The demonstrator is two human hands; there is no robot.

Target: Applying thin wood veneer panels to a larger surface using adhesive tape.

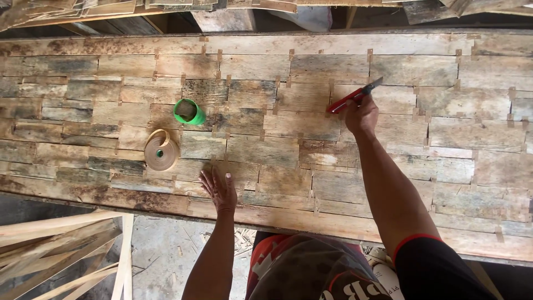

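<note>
Two hands are at work on one long sheet of patched veneer. Fingers of my right hand (361,114) are wrapped tight around the red handle of a utility knife (353,96), its dark blade end pointing up and away to the right, over a seam between two veneer pieces. Fingers of my left hand (218,190) hold nothing: they lie flat and slightly spread, palm down, pressing the veneer near its front edge.

Outward from the left hand, a roll of brown paper tape (161,150) lies flat on the sheet, its loose end curled over the top. Just beyond it, towards the middle, stands a small green tape roll (189,111), tilted on its side. Both are well apart from the knife.

The veneer sheet (277,139) is made of many grey and tan rectangles, joined by short tabs of tape at the seams, and it covers the desk (488,253) almost from end to end. Thin wooden strips (55,250) lean below the desk at the lower left; more offcuts are stacked along the far edge.

Judged from this pose, the step in hand is trimming or scoring at a seam while the free hand steadies the sheet. A next move would call for a firm hold-down closer to the blade and a shallow, controlled draw along the joint.
</note>
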